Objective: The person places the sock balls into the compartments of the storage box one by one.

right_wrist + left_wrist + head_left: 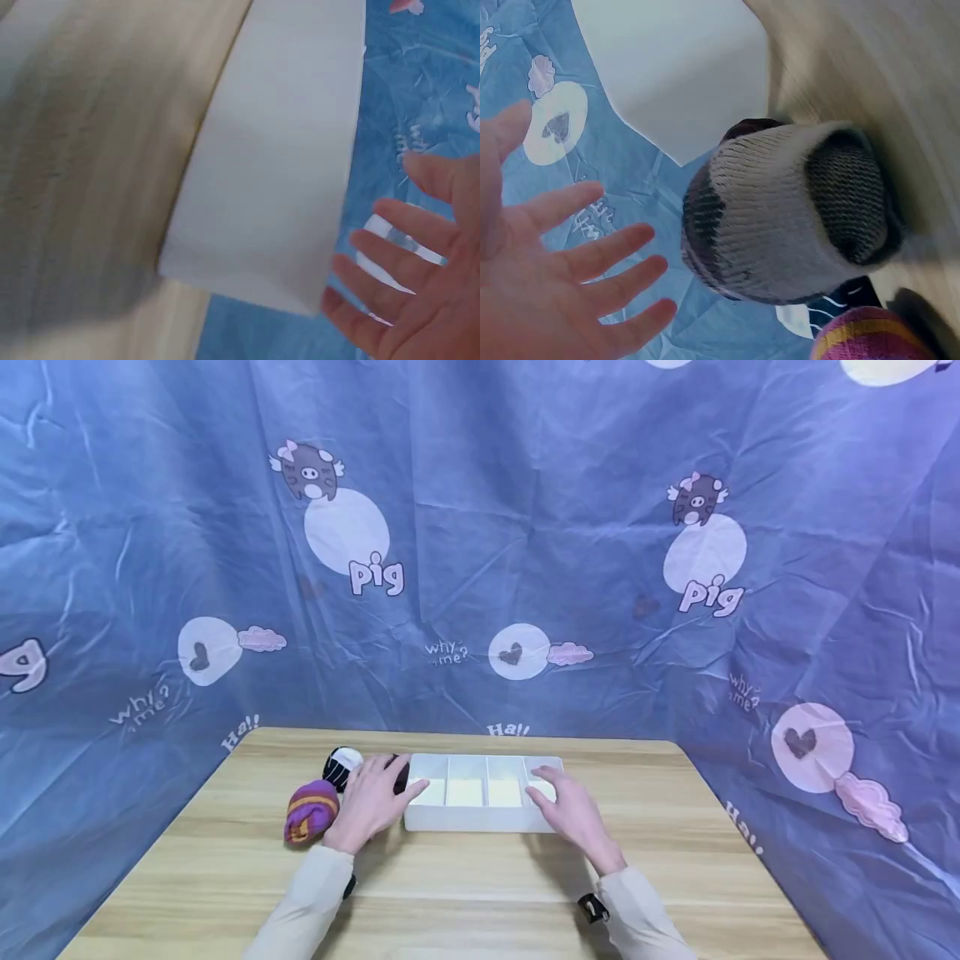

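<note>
In the head view, my left grip [375,797] hides most of a dark bundle [402,777]; my right grip [572,808] covers part of the end compartment of the white box [480,819]. The black wrist device [593,907] is too small to identify. The left wrist view's lower edge crops the purple roll [874,337]. Blur softens the table [82,165] grain, right wrist view.

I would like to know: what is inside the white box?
In the box, the two middle compartments show only bare floor. The left hand partly covers the leftmost compartment, the right hand the rightmost; the front wall may hide some near floor.
</note>
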{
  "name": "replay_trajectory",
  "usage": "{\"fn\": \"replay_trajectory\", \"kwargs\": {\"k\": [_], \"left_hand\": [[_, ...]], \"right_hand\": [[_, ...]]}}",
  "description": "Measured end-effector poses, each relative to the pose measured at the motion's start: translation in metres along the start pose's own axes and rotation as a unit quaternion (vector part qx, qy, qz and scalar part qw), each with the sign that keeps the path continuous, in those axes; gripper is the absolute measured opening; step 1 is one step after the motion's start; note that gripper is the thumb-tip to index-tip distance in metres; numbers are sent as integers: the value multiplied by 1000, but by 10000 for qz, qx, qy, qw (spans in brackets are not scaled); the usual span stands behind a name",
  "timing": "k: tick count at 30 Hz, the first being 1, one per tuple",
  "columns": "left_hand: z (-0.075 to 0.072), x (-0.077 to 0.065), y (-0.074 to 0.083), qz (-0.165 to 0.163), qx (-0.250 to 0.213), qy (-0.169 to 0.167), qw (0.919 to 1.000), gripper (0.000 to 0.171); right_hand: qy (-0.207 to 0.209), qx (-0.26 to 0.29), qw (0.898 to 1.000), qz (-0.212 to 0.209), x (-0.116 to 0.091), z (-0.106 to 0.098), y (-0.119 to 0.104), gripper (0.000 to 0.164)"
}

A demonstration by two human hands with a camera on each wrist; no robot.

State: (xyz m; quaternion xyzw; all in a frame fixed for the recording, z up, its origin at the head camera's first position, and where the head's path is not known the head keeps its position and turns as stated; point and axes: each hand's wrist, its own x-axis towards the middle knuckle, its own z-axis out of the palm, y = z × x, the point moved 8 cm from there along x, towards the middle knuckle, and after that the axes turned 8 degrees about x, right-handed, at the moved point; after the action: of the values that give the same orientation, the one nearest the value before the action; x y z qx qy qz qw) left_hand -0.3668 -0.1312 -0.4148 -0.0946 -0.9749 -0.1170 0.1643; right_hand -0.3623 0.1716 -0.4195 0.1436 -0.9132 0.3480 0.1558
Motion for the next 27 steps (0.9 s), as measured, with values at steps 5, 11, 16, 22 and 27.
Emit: {"fn": "replay_trajectory", "kwargs": {"k": [5,11,16,22,27], "left_hand": [[-8,0,-7,-133,-571,257,9980,59],[-8,-2,-21,-424,-1191,373,9913,50],[-9,-4,-37,-690,-1701,590,9812,46],[-5,-7,-58,-896,-2177,618,9699,44],[-8,-9,-74,-1021,-2502,770,9597,39]], "right_hand": [[410,899,9936,540,2,-10,19,35],[179,2031,9686,1422,1,-6,45,53],[-177,2654,9468,1810,0,0,56,65],[-473,2991,9320,1993,-3,7,66,68],[-525,3048,9285,2055,-4,7,69,69]]}}
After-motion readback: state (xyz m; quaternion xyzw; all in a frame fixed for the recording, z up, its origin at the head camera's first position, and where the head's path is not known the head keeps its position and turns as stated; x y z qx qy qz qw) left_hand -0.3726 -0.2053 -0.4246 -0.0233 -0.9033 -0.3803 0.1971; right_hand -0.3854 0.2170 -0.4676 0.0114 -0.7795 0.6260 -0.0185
